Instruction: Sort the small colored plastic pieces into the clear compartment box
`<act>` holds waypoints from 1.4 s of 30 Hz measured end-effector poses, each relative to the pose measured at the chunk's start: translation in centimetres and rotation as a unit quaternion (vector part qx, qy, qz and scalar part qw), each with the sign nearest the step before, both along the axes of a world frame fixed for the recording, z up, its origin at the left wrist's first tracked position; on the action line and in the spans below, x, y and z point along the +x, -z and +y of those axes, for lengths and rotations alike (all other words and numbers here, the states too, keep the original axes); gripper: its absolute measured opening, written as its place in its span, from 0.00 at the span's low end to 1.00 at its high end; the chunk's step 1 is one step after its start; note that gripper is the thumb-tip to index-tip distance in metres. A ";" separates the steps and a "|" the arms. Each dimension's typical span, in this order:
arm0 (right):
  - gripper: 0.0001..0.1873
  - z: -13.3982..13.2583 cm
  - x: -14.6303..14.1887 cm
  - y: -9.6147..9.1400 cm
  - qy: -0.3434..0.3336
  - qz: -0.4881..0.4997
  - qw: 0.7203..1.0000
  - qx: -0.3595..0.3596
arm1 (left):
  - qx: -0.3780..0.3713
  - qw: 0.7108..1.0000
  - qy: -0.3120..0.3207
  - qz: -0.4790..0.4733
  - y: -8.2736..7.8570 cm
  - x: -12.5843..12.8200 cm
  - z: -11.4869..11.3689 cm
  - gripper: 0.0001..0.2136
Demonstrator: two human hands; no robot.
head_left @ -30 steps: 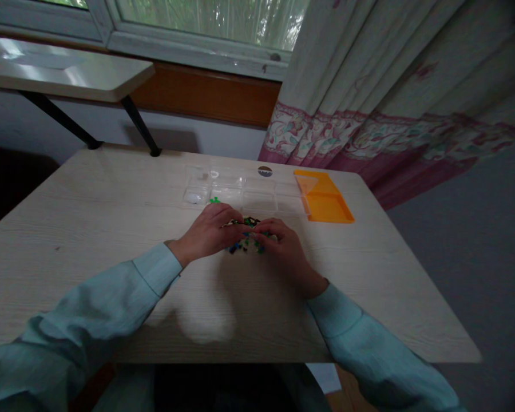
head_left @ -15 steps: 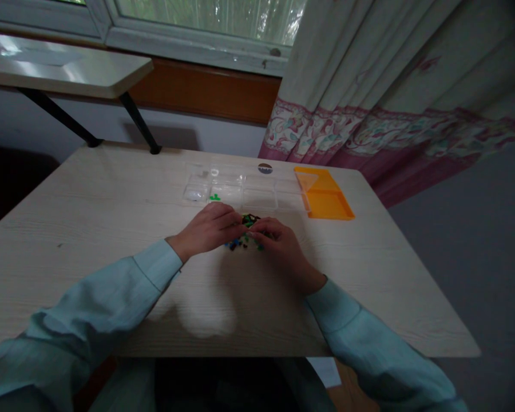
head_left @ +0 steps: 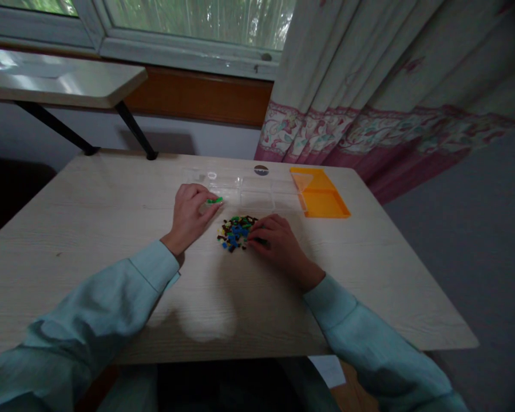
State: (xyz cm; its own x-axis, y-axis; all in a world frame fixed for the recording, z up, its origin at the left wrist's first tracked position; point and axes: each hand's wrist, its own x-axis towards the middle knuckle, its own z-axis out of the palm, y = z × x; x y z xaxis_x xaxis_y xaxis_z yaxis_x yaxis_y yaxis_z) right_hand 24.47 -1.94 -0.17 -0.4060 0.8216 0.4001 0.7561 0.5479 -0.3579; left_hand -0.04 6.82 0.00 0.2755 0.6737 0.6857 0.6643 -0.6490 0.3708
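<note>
Hovering at the clear divided box (head_left: 257,195), the left hand (head_left: 189,214) has green pieces (head_left: 215,200) right at its tips, though gripped or merely touched I cannot tell! Over on the table (head_left: 347,274), the right hand (head_left: 278,245) curls at the right edge of the pile of small coloured pieces (head_left: 236,232), its grip hidden, orange tray (head_left: 326,204) beyond

Window (head_left: 201,23): daylight let in, far side; dimly lit overall.
Shelf (head_left: 64,77): streaked w/ glare.
Tabletop (head_left: 369,274): soft shadows cast nr front, pale patch framed btwn.
Pcs pile (head_left: 237,230): fine detail blurred.
Curtain (head_left: 347,80): stretched twd R, top corner darkened.
</note>
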 end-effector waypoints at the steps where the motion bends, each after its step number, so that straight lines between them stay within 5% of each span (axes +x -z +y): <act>1: 0.04 -0.1 -0.1 0.0 0.006 -0.007 1.000 0.000 | -0.002 1.000 -0.010 -0.003 0.1 -0.1 0.1 0.11; 27: 0.04 0.2 -0.3 0.2 0.052 0.108 0.992 0.049 | -0.008 0.991 -0.084 0.102 0.4 -1.0 0.9 0.11; 30: 0.04 0.2 -0.4 0.2 0.078 0.136 0.987 0.029 | 0.012 0.994 -0.046 0.098 0.3 -0.7 0.6 0.12; 37: 0.05 -0.3 -1.5 0.3 0.105 0.234 0.966 -0.038 | 0.091 0.964 0.198 0.155 -0.5 1.0 -2.0 0.17; 42: 0.06 -1.0 -2.4 0.2 0.065 0.271 0.957 -0.084 | 0.120 0.956 0.215 0.161 -0.5 1.3 -2.8 0.19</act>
